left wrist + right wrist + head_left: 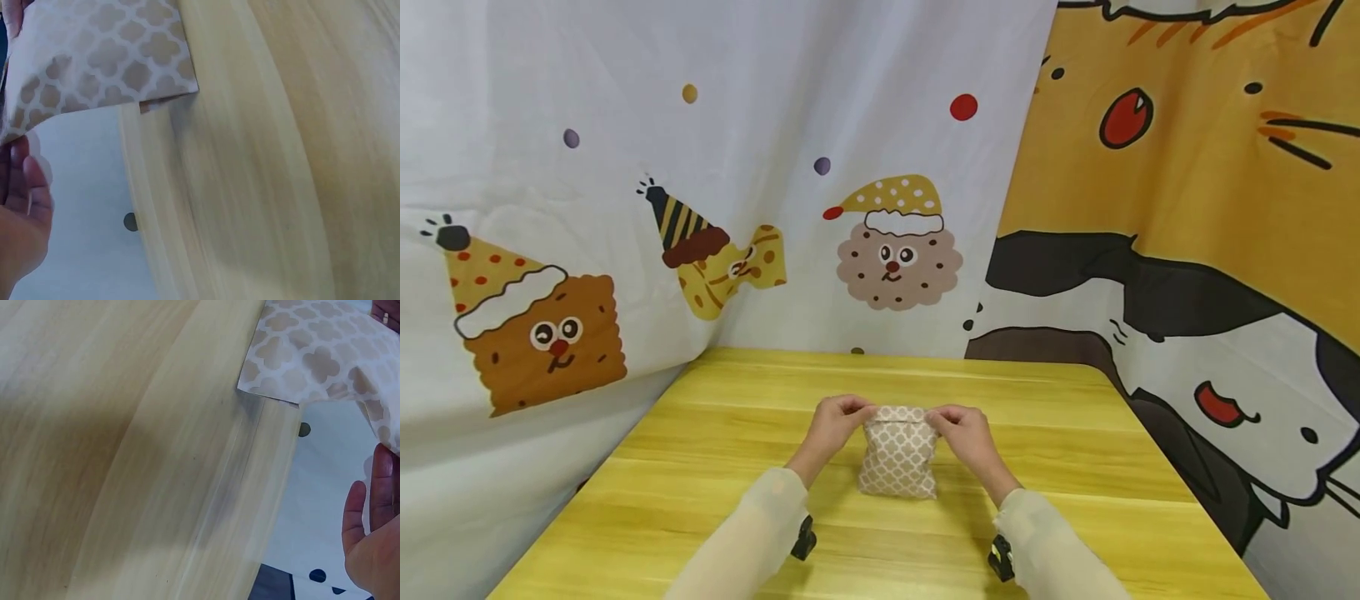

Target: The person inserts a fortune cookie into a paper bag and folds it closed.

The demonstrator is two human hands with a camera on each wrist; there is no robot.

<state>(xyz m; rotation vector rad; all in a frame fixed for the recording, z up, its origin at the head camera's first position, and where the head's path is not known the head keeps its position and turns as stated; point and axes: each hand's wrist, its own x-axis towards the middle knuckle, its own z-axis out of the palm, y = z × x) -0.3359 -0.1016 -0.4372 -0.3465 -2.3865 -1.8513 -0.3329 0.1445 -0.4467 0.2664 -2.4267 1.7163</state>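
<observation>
A small tan paper bag (898,458) with a white lattice pattern stands on the table, its top edge folded over. My left hand (837,421) pinches the bag's upper left corner between thumb and fingers. At the opposite upper corner, my right hand (966,429) pinches the fold in the same way. The left wrist view shows the bag (112,56) with its lower edge at the tabletop and the left hand (25,219) beside it. In the right wrist view the bag (319,350) sits above the right hand (378,544). What the bag contains is hidden.
The yellow wood-grain table (1052,467) reaches to a white cartoon-printed curtain (760,100) at the back and left. More curtain with large cat drawings (1187,167) hangs along the right. Black wrist devices (803,537) hang under both sleeves.
</observation>
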